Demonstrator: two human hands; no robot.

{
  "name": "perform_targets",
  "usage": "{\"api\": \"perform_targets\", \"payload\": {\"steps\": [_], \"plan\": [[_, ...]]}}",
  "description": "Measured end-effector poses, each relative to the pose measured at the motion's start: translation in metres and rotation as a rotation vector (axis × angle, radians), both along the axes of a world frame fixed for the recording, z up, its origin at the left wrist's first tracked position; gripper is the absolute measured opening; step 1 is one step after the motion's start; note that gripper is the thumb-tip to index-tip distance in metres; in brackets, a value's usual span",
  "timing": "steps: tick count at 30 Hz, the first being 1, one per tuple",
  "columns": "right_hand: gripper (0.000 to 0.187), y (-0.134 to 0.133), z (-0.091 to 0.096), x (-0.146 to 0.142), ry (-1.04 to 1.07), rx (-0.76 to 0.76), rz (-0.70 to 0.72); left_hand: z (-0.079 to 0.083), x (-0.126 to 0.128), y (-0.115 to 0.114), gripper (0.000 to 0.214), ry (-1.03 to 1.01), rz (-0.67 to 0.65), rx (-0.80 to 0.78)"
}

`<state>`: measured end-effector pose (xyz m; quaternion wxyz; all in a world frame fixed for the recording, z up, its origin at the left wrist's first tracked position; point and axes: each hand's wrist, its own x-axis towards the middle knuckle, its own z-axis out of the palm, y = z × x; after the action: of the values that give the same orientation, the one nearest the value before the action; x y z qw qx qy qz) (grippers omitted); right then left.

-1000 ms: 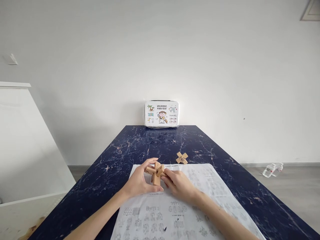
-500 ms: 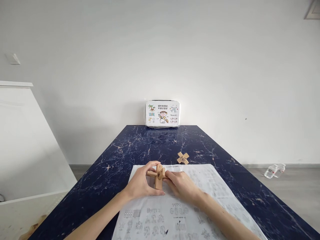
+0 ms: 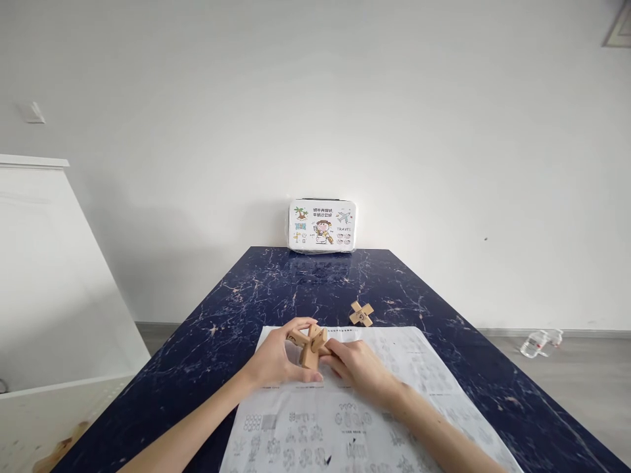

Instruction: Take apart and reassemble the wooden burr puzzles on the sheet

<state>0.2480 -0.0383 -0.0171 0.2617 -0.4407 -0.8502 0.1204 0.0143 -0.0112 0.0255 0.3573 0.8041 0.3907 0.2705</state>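
Between my hands, just above a printed instruction sheet [image 3: 374, 394], is a wooden burr puzzle [image 3: 311, 348] of crossed light-brown bars. My left hand [image 3: 280, 355] curves around its left side, fingers at the top end and thumb at the bottom end. On the right, my right hand [image 3: 357, 364] pinches a bar end with thumb and fingers; part of that bar is hidden. Beyond the sheet's upper edge lies a second cross-shaped wooden puzzle [image 3: 361, 313] marked with a letter like G, apart from both hands.
A white cartoon-printed case [image 3: 322, 226] in clear wrap stands at the far end of the dark blue marbled table [image 3: 236, 295], against the wall. To the left is a white cabinet [image 3: 54, 276]. Clear plastic bottles [image 3: 539, 343] lie on the floor at right.
The puzzle in my hands has turned and tilted, so a lettered face now shows on its left bar. Both hands keep their hold, and the view has shifted slightly.
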Motion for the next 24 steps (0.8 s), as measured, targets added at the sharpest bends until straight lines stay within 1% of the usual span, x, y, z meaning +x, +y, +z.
{"api": "perform_targets", "payload": {"steps": [4, 11, 16, 19, 22, 24], "plan": [[0.03, 0.0, 0.0, -0.001, 0.059, -0.028, 0.016, -0.001, -0.002, 0.003, 0.098, -0.04, -0.023, -0.049], [0.024, 0.001, -0.002, -0.002, -0.005, -0.005, 0.062, 0.006, 0.0, -0.002, 0.109, -0.03, -0.05, -0.053], [0.025, -0.004, 0.005, -0.007, -0.006, -0.022, 0.088, 0.011, 0.003, -0.008, 0.107, -0.08, -0.051, 0.036], [0.023, -0.005, 0.008, -0.009, 0.003, -0.029, 0.098, 0.011, 0.003, -0.007, 0.104, -0.158, -0.058, 0.039], [0.025, -0.006, 0.008, -0.01, -0.005, -0.025, 0.078, 0.009, 0.001, -0.002, 0.1, -0.313, -0.062, 0.028], [0.026, -0.006, 0.006, -0.01, -0.003, -0.024, 0.064, 0.008, 0.0, 0.003, 0.094, -0.391, -0.011, 0.024]]}}
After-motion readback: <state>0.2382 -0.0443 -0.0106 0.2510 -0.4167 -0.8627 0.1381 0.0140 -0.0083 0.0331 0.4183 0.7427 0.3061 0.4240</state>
